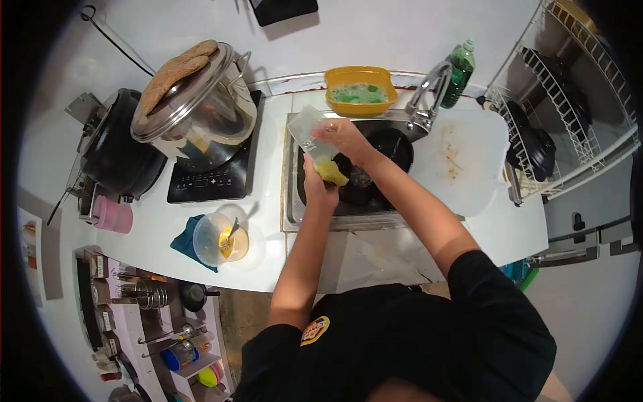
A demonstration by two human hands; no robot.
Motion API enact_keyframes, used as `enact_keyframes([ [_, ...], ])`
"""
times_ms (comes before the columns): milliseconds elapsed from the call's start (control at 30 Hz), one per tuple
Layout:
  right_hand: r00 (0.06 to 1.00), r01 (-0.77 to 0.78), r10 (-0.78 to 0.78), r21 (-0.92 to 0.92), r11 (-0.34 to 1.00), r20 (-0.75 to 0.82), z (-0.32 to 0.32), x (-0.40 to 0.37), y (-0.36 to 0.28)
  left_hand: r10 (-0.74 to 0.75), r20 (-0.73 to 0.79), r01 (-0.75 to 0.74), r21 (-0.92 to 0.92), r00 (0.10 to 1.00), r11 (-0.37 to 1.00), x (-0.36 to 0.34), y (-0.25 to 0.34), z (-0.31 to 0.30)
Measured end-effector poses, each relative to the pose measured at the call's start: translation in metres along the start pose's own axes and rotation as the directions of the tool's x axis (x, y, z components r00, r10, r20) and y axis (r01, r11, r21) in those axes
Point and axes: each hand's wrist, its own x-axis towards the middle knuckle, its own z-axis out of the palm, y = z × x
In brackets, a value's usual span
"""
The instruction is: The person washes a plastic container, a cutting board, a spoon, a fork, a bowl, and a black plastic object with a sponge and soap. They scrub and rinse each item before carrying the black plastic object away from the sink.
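Note:
Over the sink (290,208), my right hand (345,139) grips a translucent plastic container (306,128), tilted up at the sink's left side. My left hand (319,186) is closed on a yellow sponge (331,172), which sits at the container's lower end. Beneath both hands lies a dark round pan (394,146) in the sink, partly hidden by my right forearm. Behind the sink stands a yellow basin (362,109) of green, foamy liquid.
A chrome faucet (425,110) and a green bottle (459,75) rise behind the sink. To the right lie a stained white board (472,161) and a wire rack (569,154). A big steel pot (207,117) and a clear tub with a utensil (209,240) occupy the left counter.

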Motion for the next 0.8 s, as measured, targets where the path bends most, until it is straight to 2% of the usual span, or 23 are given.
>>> enact_keyframes([
  [33,0.998,0.059,-0.055,-0.098,0.993,0.035,0.005,0.016,0.003,-0.016,-0.011,0.016,0.033,1.000,0.999,0.005,0.010,-0.007],
  [67,0.992,0.128,-0.120,-0.298,0.946,0.045,0.009,0.032,0.012,-0.032,-0.023,0.033,0.066,0.999,0.997,0.007,0.020,-0.015],
  [100,0.977,0.204,-0.199,-0.550,0.810,0.070,0.011,0.045,0.021,-0.049,-0.035,0.053,0.099,0.998,0.994,0.008,0.029,-0.021],
  [167,0.932,0.280,-0.320,-0.897,0.343,0.168,0.014,0.069,0.035,-0.092,-0.047,0.096,0.106,0.995,0.990,0.001,0.039,-0.027],
  [200,0.960,0.266,-0.174,-0.905,0.331,0.219,0.013,0.083,0.037,-0.104,-0.065,0.111,0.108,0.992,0.988,-0.004,0.043,-0.028],
  [267,0.947,0.312,-0.132,-0.937,0.156,0.294,0.005,0.107,0.052,-0.139,-0.117,0.150,0.097,0.983,0.984,-0.014,0.048,-0.027],
  [300,0.941,0.331,-0.101,-0.941,0.068,0.324,0.003,0.113,0.054,-0.141,-0.094,0.149,0.088,0.986,0.985,-0.016,0.049,-0.028],
  [333,0.939,0.337,-0.098,-0.939,0.076,0.329,-0.002,0.117,0.056,-0.150,-0.071,0.155,0.077,0.986,0.985,-0.017,0.049,-0.029],
  [433,0.881,0.301,-0.409,-0.949,0.096,0.238,-0.001,0.110,0.058,-0.206,0.059,0.204,0.031,0.977,0.978,-0.006,0.041,-0.033],
  [533,0.828,0.323,-0.560,-0.844,0.428,0.033,0.000,0.054,0.005,-0.275,0.248,0.282,0.005,0.929,0.959,0.007,0.045,-0.014],
  [567,0.816,0.308,-0.577,-0.819,0.484,-0.034,-0.007,0.028,-0.017,-0.284,0.213,0.293,-0.015,0.935,0.956,0.006,0.050,0.013],
  [600,0.801,0.294,-0.590,-0.790,0.538,-0.103,-0.021,0.001,-0.034,-0.281,0.247,0.276,0.055,0.927,0.960,0.019,0.051,0.025],
  [633,0.746,0.248,-0.639,-0.810,0.531,-0.190,-0.041,-0.022,-0.045,-0.282,0.281,0.257,0.123,0.917,0.958,0.033,0.051,0.037],
  [667,0.680,0.199,-0.682,-0.826,0.527,-0.271,-0.064,-0.047,-0.057,-0.224,0.326,0.167,0.194,0.919,0.967,0.045,0.052,0.056],
  [700,0.651,0.208,-0.650,-0.732,0.649,-0.392,-0.087,-0.073,-0.083,-0.170,0.376,0.072,0.260,0.911,0.963,0.055,0.051,0.079],
  [733,0.561,0.056,-0.722,-0.852,0.520,-0.404,-0.110,-0.099,-0.102,-0.056,0.360,-0.086,0.367,0.931,0.926,0.062,0.046,0.104],
  [767,0.488,-0.110,-0.742,-0.876,0.470,-0.460,-0.133,-0.124,-0.116,0.065,0.364,-0.241,0.464,0.929,0.853,0.073,0.039,0.128],
  [800,0.404,-0.274,-0.768,-0.867,0.416,-0.496,-0.154,-0.149,-0.128,0.145,0.471,-0.454,0.653,0.870,0.606,0.104,0.032,0.138],
])
